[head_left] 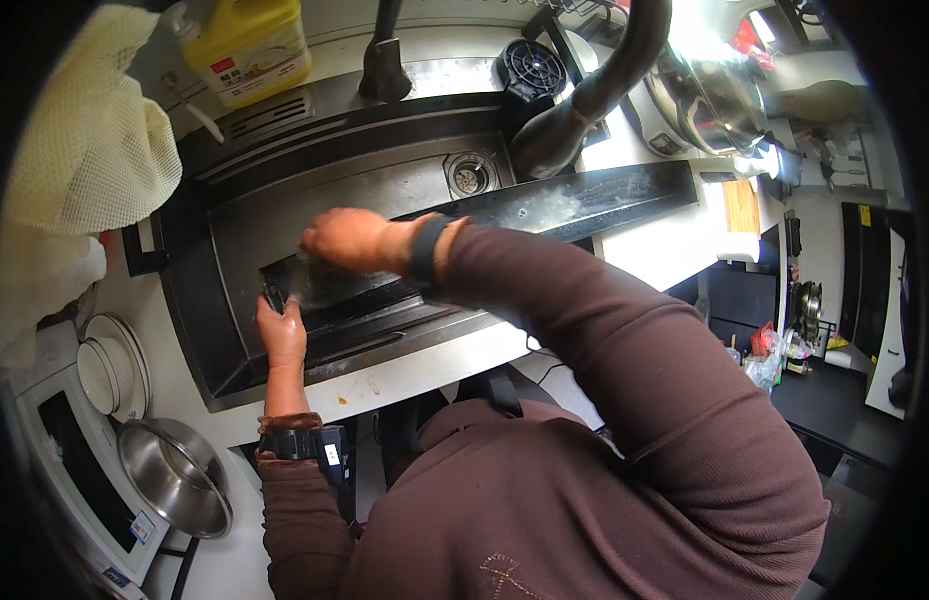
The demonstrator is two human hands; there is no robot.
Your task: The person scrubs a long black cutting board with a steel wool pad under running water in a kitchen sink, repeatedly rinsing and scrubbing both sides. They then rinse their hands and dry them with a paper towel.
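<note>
A long dark flat panel point(594, 203) lies slantwise across the sink point(314, 200), its far right end resting over the counter. Whitish foam or wet residue streaks its upper face. My left hand point(281, 330) is closed round the panel's left end, inside the basin. Over the panel, just right of that hand, my right hand point(352, 240) is closed with its knuckles up. A blurred greyish patch shows under its fingers, and what it holds there is hidden. My right forearm crosses over the middle of the panel.
A faucet point(385, 75) and a yellow jug point(246, 50) stand behind the sink. The drain point(471, 175) is at the back right, near a thick dark pipe point(554, 135). Left are a steel bowl point(174, 480), plates point(109, 370) and a white appliance point(59, 420). A glass lid point(719, 100) is at right.
</note>
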